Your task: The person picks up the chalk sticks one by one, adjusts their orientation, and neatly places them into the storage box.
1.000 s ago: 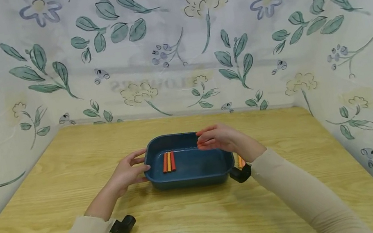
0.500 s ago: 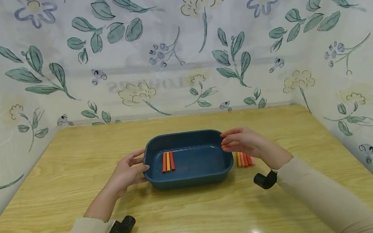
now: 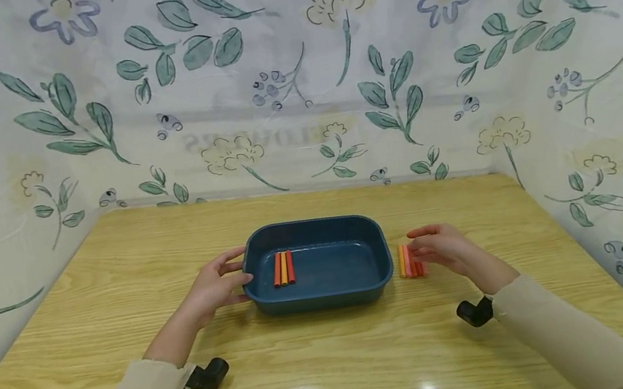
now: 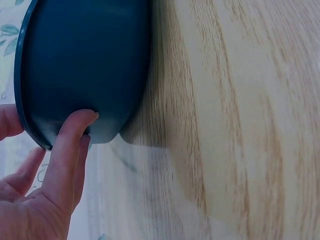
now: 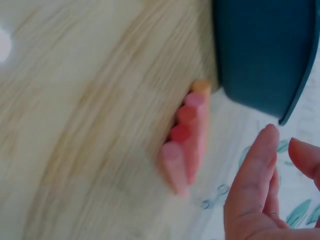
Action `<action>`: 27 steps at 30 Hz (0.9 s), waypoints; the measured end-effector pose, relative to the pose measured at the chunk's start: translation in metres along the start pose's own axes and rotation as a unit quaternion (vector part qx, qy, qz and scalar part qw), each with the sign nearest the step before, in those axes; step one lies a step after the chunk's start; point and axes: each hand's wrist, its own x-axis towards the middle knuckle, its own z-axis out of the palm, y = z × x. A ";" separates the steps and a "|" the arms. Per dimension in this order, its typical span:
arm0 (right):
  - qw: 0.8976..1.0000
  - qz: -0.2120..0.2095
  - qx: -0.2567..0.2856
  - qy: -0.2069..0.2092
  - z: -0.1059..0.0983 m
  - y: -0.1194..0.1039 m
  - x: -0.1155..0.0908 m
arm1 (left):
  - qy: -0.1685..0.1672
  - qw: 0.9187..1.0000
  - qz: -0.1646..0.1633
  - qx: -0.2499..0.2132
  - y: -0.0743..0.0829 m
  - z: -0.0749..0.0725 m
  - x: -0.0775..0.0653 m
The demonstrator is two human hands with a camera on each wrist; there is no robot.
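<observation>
My left hand (image 3: 216, 285) holds the left end of a dark blue rectangular dish (image 3: 333, 268). In the left wrist view, fingers (image 4: 70, 145) lie against the dish's outer wall. Three short round sticks (image 3: 283, 269), two red and one orange, lie side by side inside the dish toward its left. Near the dish's right end, my right hand (image 3: 446, 250) hovers beside a row of several similar sticks (image 5: 187, 116) in orange, pink and red on the table. Nothing shows between its relaxed fingers, and it stands apart from the sticks in the right wrist view.
The dish and the loose sticks stand on a wood-grain table (image 3: 342, 370). Floral cloth (image 3: 290, 73) hangs behind the table and along both sides. Black camera mounts (image 3: 208, 375) project from the wrists.
My right hand has moved right, from above the dish's right part to beside the loose sticks, uncovering part of them. The left hand, the dish and the three sticks have stayed put.
</observation>
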 end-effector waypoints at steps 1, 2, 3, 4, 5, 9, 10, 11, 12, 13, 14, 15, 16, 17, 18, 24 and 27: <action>1.000 0.001 -0.009 0.002 -0.002 0.002 0.000 | 0.000 1.000 0.000 0.000 0.000 0.000 0.000; 1.000 0.003 -0.016 0.006 -0.004 0.003 -0.001 | 0.000 1.000 0.000 0.000 0.000 0.000 0.000; 1.000 0.006 -0.025 0.010 -0.006 0.005 -0.001 | 0.001 1.000 0.000 0.000 0.000 0.000 0.000; 0.999 0.009 -0.032 0.014 -0.008 0.006 -0.001 | 0.001 1.000 -0.001 0.000 0.000 0.000 0.001; 0.999 0.011 -0.037 0.016 -0.010 0.008 -0.001 | 0.000 1.000 -0.001 -0.001 0.000 0.001 0.001; 0.998 0.027 -0.047 0.035 -0.017 0.013 0.000 | 0.000 1.000 -0.001 0.000 -0.001 0.001 0.001; 0.998 0.031 -0.046 0.038 -0.018 0.014 0.000 | 0.001 1.000 -0.001 0.000 -0.001 0.001 0.001; 0.997 0.035 -0.046 0.040 -0.019 0.015 0.000 | 0.001 1.000 -0.001 0.001 -0.001 0.001 0.001; 0.997 0.040 -0.045 0.044 -0.019 0.015 0.000 | 0.001 1.000 -0.001 0.002 -0.001 0.000 0.001; 0.997 0.043 -0.043 0.045 -0.020 0.016 0.000 | 0.002 1.000 -0.001 0.003 -0.001 0.000 0.001; 0.997 0.047 -0.039 0.044 -0.021 0.016 0.000 | 0.002 1.000 -0.001 0.003 -0.001 0.000 0.001; 0.997 0.052 -0.036 0.042 -0.021 0.017 0.001 | 0.003 1.000 -0.001 0.003 -0.001 0.000 0.001; 0.997 0.055 -0.032 0.037 -0.022 0.017 0.001 | 0.003 1.000 0.000 0.003 -0.001 0.000 0.001; 0.997 0.058 -0.029 0.032 -0.022 0.018 0.001 | 0.002 1.000 0.000 0.002 -0.001 0.000 0.000; 0.998 0.060 -0.026 0.026 -0.023 0.019 0.002 | 0.003 1.000 0.001 0.001 -0.001 0.000 0.000; 0.997 0.063 -0.054 -0.007 -0.024 0.023 0.005 | 0.000 1.000 0.002 -0.005 0.000 0.000 -0.001; 0.994 0.067 -0.079 -0.020 -0.023 0.022 0.007 | -0.001 1.000 0.003 -0.007 -0.001 -0.001 -0.001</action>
